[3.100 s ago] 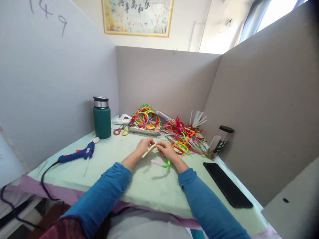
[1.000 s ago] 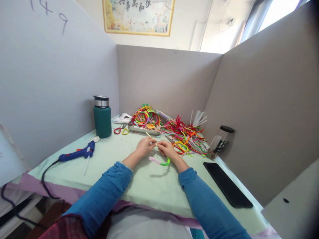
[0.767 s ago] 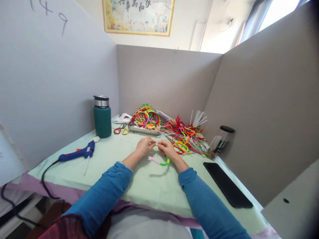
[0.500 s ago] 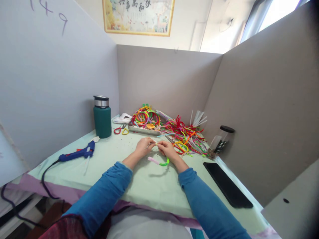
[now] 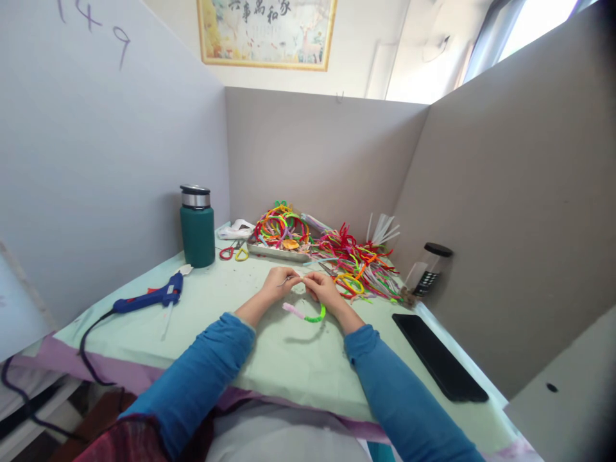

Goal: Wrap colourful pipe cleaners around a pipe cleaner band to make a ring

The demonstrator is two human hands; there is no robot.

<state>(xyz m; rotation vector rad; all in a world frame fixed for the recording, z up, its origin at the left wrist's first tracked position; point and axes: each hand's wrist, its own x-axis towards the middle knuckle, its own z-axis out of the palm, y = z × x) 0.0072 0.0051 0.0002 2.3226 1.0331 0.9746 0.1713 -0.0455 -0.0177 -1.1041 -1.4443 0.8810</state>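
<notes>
My left hand [image 5: 276, 283] and my right hand [image 5: 323, 289] meet fingertip to fingertip above the middle of the table, both pinched closed. Below my right hand hangs a curved pipe cleaner ring [image 5: 317, 317], bright green with a pale pink end, its curve open toward the left. A thin greyish strand [image 5: 285, 282] pokes out from the fingers of my left hand; its kind is too small to make out. The fingers hide the spot where the pieces come together.
A pile of colourful pipe cleaners [image 5: 359, 253] lies at the back right, beside a metal tray [image 5: 279, 254] heaped with rings. Scissors [image 5: 234, 252], a green bottle [image 5: 197, 231] and a blue glue gun [image 5: 149, 298] are on the left. A black phone [image 5: 440, 358] lies right. Grey partitions [image 5: 322, 147] surround the table.
The hanging green and pink ring has shifted slightly left. Both hands stay pinched together in nearly the same place.
</notes>
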